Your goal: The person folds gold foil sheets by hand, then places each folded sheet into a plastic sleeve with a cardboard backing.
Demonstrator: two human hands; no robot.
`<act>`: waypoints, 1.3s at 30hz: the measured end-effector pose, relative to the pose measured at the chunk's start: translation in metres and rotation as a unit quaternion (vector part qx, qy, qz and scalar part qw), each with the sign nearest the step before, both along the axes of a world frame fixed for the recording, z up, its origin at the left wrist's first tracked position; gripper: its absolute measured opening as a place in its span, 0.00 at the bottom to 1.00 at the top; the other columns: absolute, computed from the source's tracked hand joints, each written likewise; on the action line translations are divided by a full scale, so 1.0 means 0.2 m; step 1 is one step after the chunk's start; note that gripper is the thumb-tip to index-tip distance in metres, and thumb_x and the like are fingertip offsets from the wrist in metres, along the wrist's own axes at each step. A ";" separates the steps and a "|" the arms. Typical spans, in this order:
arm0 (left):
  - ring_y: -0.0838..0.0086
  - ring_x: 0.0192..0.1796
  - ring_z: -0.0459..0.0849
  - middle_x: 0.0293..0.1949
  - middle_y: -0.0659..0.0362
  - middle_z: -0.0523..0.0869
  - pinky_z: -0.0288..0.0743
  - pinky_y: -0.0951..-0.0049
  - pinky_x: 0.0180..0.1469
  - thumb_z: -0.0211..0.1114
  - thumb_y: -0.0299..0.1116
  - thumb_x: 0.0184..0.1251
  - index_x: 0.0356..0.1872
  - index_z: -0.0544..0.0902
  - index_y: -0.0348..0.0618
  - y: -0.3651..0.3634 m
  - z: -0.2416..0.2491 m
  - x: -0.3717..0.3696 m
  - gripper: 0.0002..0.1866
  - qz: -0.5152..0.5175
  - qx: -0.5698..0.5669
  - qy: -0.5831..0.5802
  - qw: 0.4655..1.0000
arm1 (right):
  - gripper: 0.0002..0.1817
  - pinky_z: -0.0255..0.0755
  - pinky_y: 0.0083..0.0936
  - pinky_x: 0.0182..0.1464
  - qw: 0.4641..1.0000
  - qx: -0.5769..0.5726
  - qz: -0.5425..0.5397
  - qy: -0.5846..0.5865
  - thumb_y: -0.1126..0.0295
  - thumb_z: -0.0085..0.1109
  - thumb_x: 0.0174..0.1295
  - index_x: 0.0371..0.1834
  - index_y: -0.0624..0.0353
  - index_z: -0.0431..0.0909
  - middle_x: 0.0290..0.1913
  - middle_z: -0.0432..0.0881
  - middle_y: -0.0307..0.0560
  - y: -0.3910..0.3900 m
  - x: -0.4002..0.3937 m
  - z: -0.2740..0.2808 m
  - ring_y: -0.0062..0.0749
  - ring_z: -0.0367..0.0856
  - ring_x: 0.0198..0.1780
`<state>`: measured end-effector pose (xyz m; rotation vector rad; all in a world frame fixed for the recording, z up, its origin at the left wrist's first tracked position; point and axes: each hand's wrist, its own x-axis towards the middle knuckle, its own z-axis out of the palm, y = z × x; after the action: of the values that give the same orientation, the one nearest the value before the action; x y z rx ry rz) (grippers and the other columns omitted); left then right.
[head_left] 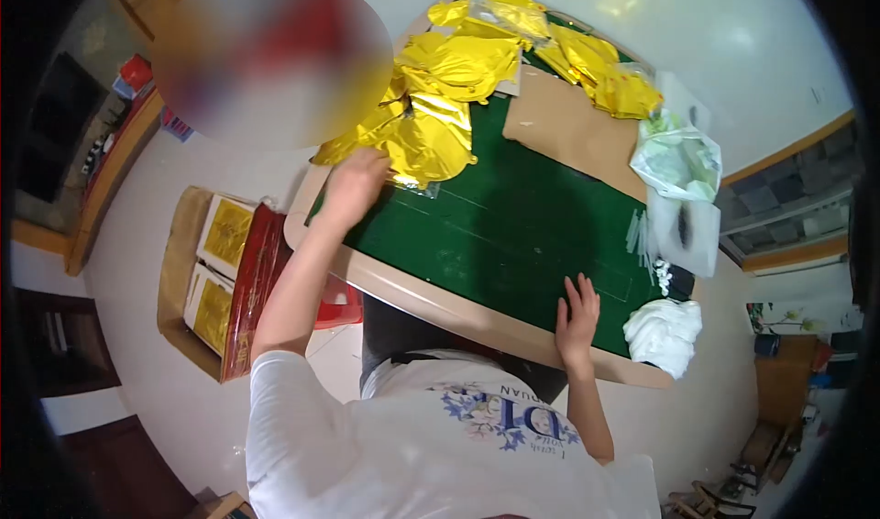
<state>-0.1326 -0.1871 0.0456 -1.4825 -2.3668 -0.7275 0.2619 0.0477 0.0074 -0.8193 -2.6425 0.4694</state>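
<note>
My left hand [357,187] is at the left end of the green tabletop [431,244]. Its fingers are curled over the near edge of a flat, crinkled gold foil balloon [431,143], and the fingertips are partly hidden. Beneath that balloon's edge lies a bit of clear plastic [423,189]. My right hand [577,322] rests on the near right part of the green surface, fingers spread and holding nothing. Close to it on the right sits a bunched white plastic bag [662,336].
More gold foil [600,70] lies along the far side beside a brown cardboard piece [568,125]. Thin clear sticks [637,233], small white pieces [662,276] and a pale bag [678,161] are at the right. A carton [174,271] with gold-faced packs stands on the floor, left.
</note>
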 end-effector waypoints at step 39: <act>0.58 0.45 0.81 0.37 0.52 0.83 0.77 0.61 0.47 0.59 0.25 0.56 0.31 0.81 0.38 0.24 -0.11 0.16 0.04 0.032 -0.076 -0.009 0.997 | 0.27 0.59 0.51 0.68 0.963 0.022 0.259 0.065 0.70 0.62 0.58 0.63 0.54 0.71 0.67 0.70 0.49 -0.15 -1.05 0.15 0.41 0.66 0.69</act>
<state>-0.1004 -0.1396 0.0232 -1.4556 -2.5200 -0.5600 0.0518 0.0175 0.0365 -0.0637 -2.7115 0.5635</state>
